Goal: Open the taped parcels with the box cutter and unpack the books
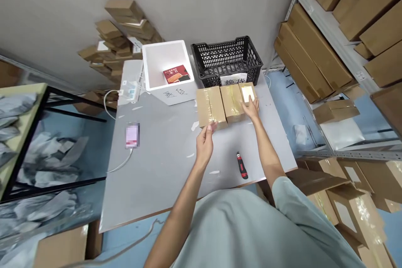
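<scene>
Three taped cardboard boxes stand side by side against the front of the black crate. My left hand (205, 142) is at the near edge of the largest box (207, 106), fingers stretched out and thumb raised, not wrapped round it. The middle box (230, 98) has shiny tape along its top. On the right, the smallest box (247, 88) bears a white label. My right hand (252, 108) grips that small box at its near end, thumb on the label side and fingers along its right side. A red and black utility knife (241, 166) lies nearer the table's front edge.
At the table's back stand a white foam box (171, 94) holding a red book (176, 74), and a black plastic crate (226, 56). A phone (132, 135) on a cable lies left on the grey table (157, 167). Shelves with cartons (314, 58) rise at right; bagged parcels (53, 155) fill the left rack.
</scene>
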Motion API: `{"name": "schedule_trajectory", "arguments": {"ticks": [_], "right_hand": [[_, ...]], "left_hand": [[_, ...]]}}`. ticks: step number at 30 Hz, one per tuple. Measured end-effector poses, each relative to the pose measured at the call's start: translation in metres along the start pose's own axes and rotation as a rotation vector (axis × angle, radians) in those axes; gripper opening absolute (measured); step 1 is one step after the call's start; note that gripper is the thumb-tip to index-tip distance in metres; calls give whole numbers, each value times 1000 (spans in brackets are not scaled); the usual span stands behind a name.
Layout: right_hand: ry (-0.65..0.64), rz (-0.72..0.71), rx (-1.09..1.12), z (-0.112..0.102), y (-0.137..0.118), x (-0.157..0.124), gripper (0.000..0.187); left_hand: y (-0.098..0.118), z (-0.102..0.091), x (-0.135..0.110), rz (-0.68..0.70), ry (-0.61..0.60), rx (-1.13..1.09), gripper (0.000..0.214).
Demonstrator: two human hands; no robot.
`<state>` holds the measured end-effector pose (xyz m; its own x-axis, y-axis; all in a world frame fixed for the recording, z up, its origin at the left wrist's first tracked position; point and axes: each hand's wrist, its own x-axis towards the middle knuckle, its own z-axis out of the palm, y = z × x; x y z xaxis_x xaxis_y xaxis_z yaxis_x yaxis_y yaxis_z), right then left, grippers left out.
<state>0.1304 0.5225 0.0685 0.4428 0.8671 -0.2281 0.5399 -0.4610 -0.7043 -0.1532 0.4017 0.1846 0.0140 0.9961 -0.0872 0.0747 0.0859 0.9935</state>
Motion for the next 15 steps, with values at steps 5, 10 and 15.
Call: {"name": "schedule_trajectory", "arguments": {"ticks": [5,10,15], "right_hand": [[-41,103,-35,8,34,29,98],[114,167,-20,-15,56,48,96],[177,261,115,-38,53,54,75]], "left_hand": [[-6,10,2,-27,11,7,80],[-21,15,-4,-95,30,16,82],[-24,20,-11,-92,-6,-27,81]]}}
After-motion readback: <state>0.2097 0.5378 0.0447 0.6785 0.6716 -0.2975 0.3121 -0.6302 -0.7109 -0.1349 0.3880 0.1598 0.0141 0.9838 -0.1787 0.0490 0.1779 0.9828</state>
